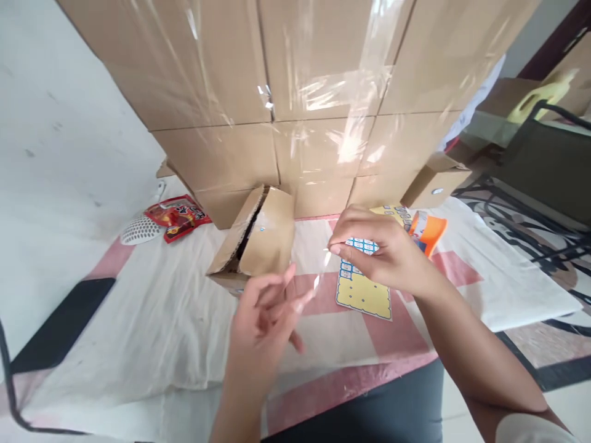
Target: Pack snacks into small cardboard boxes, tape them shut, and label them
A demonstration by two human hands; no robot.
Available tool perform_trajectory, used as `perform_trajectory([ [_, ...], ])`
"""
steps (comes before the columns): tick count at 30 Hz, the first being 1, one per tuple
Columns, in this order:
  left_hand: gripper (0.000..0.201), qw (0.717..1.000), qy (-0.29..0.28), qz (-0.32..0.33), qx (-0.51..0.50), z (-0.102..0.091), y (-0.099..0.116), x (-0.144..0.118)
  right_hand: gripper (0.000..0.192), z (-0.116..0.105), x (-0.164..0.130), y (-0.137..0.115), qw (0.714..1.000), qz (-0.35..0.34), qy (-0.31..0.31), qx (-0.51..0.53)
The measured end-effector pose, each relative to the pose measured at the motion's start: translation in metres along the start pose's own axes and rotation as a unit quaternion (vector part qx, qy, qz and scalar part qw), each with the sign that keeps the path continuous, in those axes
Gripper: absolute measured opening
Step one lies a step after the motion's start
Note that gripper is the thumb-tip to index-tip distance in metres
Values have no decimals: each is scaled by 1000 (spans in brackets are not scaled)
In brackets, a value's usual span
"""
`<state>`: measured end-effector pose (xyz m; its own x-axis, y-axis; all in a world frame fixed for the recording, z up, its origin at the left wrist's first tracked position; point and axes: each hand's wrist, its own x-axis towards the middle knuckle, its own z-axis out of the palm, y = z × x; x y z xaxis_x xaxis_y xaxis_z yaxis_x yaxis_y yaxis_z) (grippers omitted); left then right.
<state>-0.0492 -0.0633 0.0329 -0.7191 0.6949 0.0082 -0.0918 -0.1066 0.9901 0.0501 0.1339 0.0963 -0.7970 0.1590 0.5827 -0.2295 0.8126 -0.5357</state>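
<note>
My right hand [376, 249] pinches the upper end of a narrow clear strip [316, 282], perhaps tape, between thumb and fingertips. Its lower end runs down to the thumb tip of my left hand [265, 314]. The left fingers are spread and somewhat blurred; whether the strip sticks to the thumb is unclear. Under the right hand lies a yellow card with small blue-edged labels [364, 295], partly covered by the hand. Just behind my left hand is a small cardboard box [270, 231], its top flaps not quite meeting.
Large cartons [323, 80] wrapped in clear film rise behind the table. To the left are a red packet [178, 216], a white perforated object [141, 229] and a black flat object [64, 320]. At right are an orange tape roll [429, 232], another small box [436, 179] and a chair [549, 160].
</note>
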Motion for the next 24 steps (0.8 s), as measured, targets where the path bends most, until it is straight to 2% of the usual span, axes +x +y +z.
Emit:
perform_trajectory([
  [1,28,999,39,12,3,-9,5,-7,14,3,12,-4,1000,-23,-20,2],
  [3,20,986,122,96,57,-25,10,-13,16,8,36,-11,996,-59,-64,3],
  [4,18,968,157,163,106,-32,11,-11,16,12,47,-12,993,-73,-89,-1],
  [6,25,903,201,297,235,-43,8,0,17,18,68,-10,985,-92,-146,-13],
  [8,44,834,197,368,362,-50,1,18,17,25,87,-3,973,-105,-203,-20],
  [9,52,811,183,375,411,-52,-3,26,16,29,96,1,968,-107,-227,-24],
  [11,57,785,158,373,469,-53,-12,39,16,39,113,10,958,-101,-265,-35],
  [15,43,772,153,370,493,-49,-27,45,18,63,139,24,943,-76,-313,-79],
  [19,39,773,152,360,499,-48,-33,42,19,81,154,28,926,-93,-354,-94],
  [22,37,778,146,362,492,-50,-36,43,19,85,158,30,924,-95,-367,-51],
  [24,35,784,149,373,474,-52,-37,44,18,82,158,32,935,-86,-343,16],
])
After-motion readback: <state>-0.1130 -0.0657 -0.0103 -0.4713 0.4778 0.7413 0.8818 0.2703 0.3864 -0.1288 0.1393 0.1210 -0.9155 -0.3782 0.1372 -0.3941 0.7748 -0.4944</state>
